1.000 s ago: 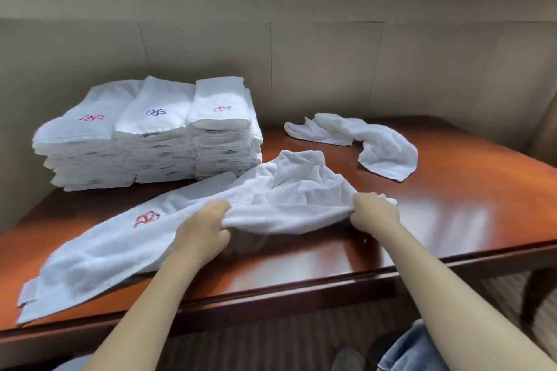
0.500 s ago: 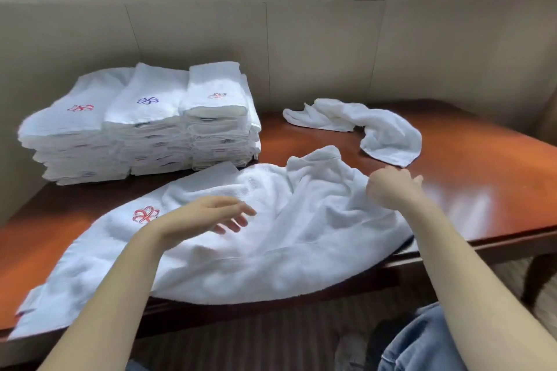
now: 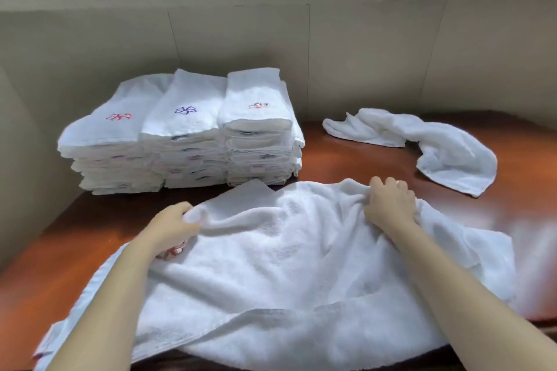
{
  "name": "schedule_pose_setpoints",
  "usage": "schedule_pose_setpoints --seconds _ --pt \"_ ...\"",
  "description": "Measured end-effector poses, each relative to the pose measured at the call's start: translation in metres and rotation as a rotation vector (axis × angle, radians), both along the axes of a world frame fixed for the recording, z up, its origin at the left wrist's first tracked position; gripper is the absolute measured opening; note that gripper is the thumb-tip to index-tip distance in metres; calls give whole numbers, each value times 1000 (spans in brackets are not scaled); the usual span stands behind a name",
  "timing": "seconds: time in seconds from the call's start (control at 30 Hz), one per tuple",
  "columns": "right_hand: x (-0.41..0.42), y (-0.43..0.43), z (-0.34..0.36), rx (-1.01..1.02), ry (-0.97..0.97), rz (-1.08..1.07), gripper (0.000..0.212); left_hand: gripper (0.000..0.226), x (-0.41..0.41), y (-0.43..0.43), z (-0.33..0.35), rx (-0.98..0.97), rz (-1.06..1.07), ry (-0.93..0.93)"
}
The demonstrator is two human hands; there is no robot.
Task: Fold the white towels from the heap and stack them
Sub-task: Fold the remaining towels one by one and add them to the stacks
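The left hand [image 3: 173,224] is curled round a bunched fold at the far left edge of a large white terry towel [image 3: 286,274]. The right hand [image 3: 390,205] grips the same far edge further right, fingers bent into the cloth. The towel lies spread and rumpled across the near part of the glossy reddish-brown wooden worktop [image 3: 346,159], with its near edge hanging over the front. Its left end trails towards the near left corner. A small red embroidered flower [image 3: 174,251] shows on it just beside the left wrist.

Far left on the worktop, against the beige panelled wall [image 3: 361,54], stand three stacks of folded white towels [image 3: 180,141], side by side and touching. Their top towels bear red, purple and orange-red motifs. Far right lies a crumpled white towel [image 3: 437,144], unfolded and apart from the spread one.
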State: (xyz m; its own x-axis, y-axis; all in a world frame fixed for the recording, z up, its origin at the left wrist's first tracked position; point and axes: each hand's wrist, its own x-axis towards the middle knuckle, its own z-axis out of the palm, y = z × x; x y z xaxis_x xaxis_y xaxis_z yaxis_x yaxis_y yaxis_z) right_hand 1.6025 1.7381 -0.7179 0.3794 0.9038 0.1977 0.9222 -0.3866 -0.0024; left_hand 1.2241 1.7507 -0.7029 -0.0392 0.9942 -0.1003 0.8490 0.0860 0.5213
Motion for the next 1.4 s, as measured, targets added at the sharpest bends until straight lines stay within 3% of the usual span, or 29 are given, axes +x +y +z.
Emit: schedule_pose_setpoints --seconds 0.07,0.13,0.2,0.27,0.33,0.4,0.47,0.57,0.63,0.7,0.77,0.83,0.9,0.97,1.03,1.13,1.17,1.27,1.3,1.4 --pt "-1 10 4 -24 9 -19 22 18 -3 2 4 82 44 29" --pt "4 14 11 18 82 -83 22 13 -5 -2 11 308 280 33" --pt "14 12 20 251 157 -207 21 19 -7 -10 23 596 514 -8" --pt "20 8 27 510 207 -283 22 28 -7 -18 33 814 559 1" --pt "24 5 28 647 207 -282 26 32 -9 -23 34 910 534 98" --pt "23 1 25 663 211 -247 29 39 -13 -26 27 769 507 230" --pt "21 -3 22 612 243 -185 28 53 -18 -28 20 412 475 340" --pt "17 -7 23 525 245 -67 27 74 -17 -33 20 100 248 518" --pt "14 -9 28 559 220 4 24 87 -11 -32 19 75 -18 540" --pt "9 -15 37 635 235 88 21 87 0 -31 24 33 -202 353" --pt "3 -22 47 688 330 160 23 78 12 -30 24 62 -243 256" --pt "-3 -30 57 739 431 171 30 72 21 -27 20 120 -233 365" --pt "-1 -37 66 783 455 101 40 75 25 -27 17 51 -206 449" --pt "12 -44 73 698 450 -30 39 65 25 -26 19 -20 -184 506" --pt "25 -48 79 589 652 -108 30 41 24 -30 25 -16 -141 545" --pt "28 -54 90 590 1364 -157 27 27 17 -38 34 44 -42 458" --pt "28 -57 92 619 1498 -150 28 27 15 -42 38 71 -21 447" --pt "24 -62 96 664 1492 -54 34 52 2 -51 53 87 -14 427" --pt "21 -63 98 680 1445 -43 37 61 -4 -54 60 81 -17 366" --pt "14 -66 108 693 1433 -102 43 68 -16 -66 84 112 4 -82"
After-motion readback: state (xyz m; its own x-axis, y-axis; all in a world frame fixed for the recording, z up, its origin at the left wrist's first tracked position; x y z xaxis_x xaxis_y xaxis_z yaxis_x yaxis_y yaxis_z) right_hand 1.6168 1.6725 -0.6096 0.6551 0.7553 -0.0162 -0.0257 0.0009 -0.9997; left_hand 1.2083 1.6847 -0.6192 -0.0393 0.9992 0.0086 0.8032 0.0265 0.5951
